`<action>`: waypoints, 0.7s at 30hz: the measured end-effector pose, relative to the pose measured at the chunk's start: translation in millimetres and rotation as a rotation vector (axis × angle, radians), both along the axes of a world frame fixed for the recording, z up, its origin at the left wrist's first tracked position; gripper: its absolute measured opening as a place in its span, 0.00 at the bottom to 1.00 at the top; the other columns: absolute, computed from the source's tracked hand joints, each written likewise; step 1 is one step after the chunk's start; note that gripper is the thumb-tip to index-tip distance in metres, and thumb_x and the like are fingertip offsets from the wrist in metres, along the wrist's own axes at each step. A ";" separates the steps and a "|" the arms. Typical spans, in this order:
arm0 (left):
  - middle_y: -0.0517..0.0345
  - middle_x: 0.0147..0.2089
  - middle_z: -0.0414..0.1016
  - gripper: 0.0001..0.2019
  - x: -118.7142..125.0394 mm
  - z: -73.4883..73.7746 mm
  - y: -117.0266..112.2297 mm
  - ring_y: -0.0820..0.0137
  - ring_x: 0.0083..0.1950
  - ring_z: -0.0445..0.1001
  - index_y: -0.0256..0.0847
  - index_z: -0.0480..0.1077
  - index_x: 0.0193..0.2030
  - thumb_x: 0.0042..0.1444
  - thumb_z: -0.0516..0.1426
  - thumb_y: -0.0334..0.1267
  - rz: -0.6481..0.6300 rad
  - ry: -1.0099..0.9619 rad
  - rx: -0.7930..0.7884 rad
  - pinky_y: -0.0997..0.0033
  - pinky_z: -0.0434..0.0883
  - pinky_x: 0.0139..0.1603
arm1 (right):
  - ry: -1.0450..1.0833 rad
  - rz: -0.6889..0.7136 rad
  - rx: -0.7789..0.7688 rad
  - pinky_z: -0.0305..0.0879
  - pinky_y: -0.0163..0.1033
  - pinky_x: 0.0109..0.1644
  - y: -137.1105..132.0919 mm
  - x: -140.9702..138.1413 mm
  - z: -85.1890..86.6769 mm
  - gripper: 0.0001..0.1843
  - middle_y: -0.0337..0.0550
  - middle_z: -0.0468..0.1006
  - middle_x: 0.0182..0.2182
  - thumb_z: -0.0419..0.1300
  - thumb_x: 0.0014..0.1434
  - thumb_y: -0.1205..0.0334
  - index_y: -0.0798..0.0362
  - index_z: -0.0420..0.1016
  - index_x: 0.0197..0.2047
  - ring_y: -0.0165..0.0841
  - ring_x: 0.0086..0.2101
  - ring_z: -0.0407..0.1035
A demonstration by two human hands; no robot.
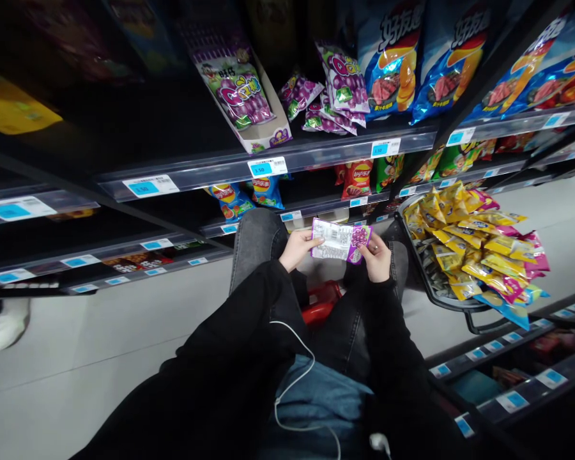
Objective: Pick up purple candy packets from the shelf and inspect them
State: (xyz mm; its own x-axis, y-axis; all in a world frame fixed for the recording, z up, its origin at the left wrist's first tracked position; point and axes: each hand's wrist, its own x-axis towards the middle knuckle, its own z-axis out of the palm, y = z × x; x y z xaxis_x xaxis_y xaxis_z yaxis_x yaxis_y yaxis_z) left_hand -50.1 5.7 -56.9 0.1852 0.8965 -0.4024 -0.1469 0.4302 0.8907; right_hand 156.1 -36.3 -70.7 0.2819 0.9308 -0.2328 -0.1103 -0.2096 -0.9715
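Observation:
A small purple and white grape candy packet (pixel 341 240) is held flat between both my hands in front of my knees. My left hand (pixel 299 248) pinches its left end and my right hand (pixel 376 257) grips its right end. The packet's back, with a white label, faces up. More purple grape candy packets (pixel 336 89) lie on the shelf above, beside an open display box (pixel 242 96) of the same candy.
Dark store shelves (pixel 316 152) with blue price tags run across the view, stocked with chip bags (pixel 393 57). A basket (pixel 476 252) full of yellow and pink snack packets sits at the right. A red object (pixel 322 301) lies between my legs. Someone's white shoe (pixel 2 326) is at far left.

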 end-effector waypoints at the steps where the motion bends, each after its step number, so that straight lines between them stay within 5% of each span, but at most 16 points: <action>1: 0.52 0.30 0.76 0.21 -2.4 0.6 0.1 0.71 0.32 0.73 0.30 0.76 0.31 0.35 0.67 0.47 -0.022 0.051 0.066 0.71 0.71 0.40 | -0.010 -0.012 -0.006 0.66 0.32 0.44 0.7 1.4 -1.1 0.30 0.45 0.72 0.34 0.65 0.41 0.52 0.61 0.70 0.46 0.23 0.33 0.67; 5: 0.51 0.49 0.74 0.13 -5.5 8.2 -4.9 0.66 0.55 0.69 0.38 0.79 0.36 0.48 0.60 0.42 -0.128 0.114 0.361 0.64 0.60 0.66 | -0.101 -0.025 0.210 0.64 0.35 0.55 1.0 6.6 2.2 0.14 0.45 0.71 0.38 0.64 0.45 0.57 0.59 0.76 0.31 0.27 0.45 0.67; 7: 0.54 0.57 0.69 0.08 -1.3 11.3 -9.8 0.67 0.63 0.62 0.41 0.79 0.33 0.48 0.58 0.36 -0.087 0.074 0.384 0.65 0.53 0.70 | -0.125 -0.030 0.328 0.62 0.34 0.58 0.9 6.8 6.1 0.08 0.45 0.69 0.41 0.64 0.45 0.60 0.58 0.76 0.26 0.26 0.48 0.65; 11: 0.49 0.51 0.73 0.07 10.3 13.5 -18.0 0.61 0.55 0.69 0.35 0.76 0.22 0.34 0.58 0.27 0.045 -0.175 0.027 0.62 0.68 0.58 | 0.016 -0.052 0.352 0.63 0.35 0.56 2.0 2.2 12.6 0.14 0.45 0.65 0.45 0.65 0.43 0.59 0.62 0.70 0.18 0.27 0.48 0.65; 14: 0.48 0.45 0.75 0.24 11.5 17.5 -20.0 0.64 0.44 0.74 0.34 0.76 0.41 0.32 0.54 0.27 0.039 -0.376 -0.176 0.63 0.73 0.47 | 0.168 -0.083 0.318 0.64 0.33 0.51 3.1 -0.6 15.4 0.15 0.44 0.67 0.44 0.68 0.38 0.62 0.63 0.68 0.16 0.27 0.46 0.66; 17: 0.54 0.48 0.73 0.38 7.7 22.2 -19.5 0.72 0.36 0.74 0.52 0.54 0.65 0.45 0.56 0.36 -0.032 -0.492 -0.185 0.68 0.74 0.38 | 0.312 -0.089 0.266 0.64 0.33 0.49 4.1 -0.1 16.4 0.17 0.43 0.69 0.44 0.69 0.34 0.64 0.65 0.65 0.15 0.29 0.46 0.67; 19: 0.55 0.48 0.73 0.43 6.7 22.6 -19.0 0.76 0.31 0.72 0.57 0.44 0.68 0.46 0.60 0.40 -0.085 -0.404 -0.210 0.73 0.73 0.31 | 0.363 -0.061 0.220 0.65 0.35 0.50 4.7 1.7 16.8 0.18 0.44 0.69 0.44 0.69 0.32 0.65 0.66 0.63 0.15 0.30 0.46 0.67; 21: 0.51 0.45 0.74 0.46 8.2 20.8 -18.9 0.75 0.30 0.72 0.45 0.52 0.66 0.38 0.66 0.38 -0.134 -0.299 -0.265 0.74 0.73 0.28 | 0.415 -0.056 0.147 0.65 0.37 0.50 5.0 3.7 17.8 0.19 0.45 0.69 0.46 0.69 0.31 0.63 0.66 0.63 0.17 0.32 0.46 0.67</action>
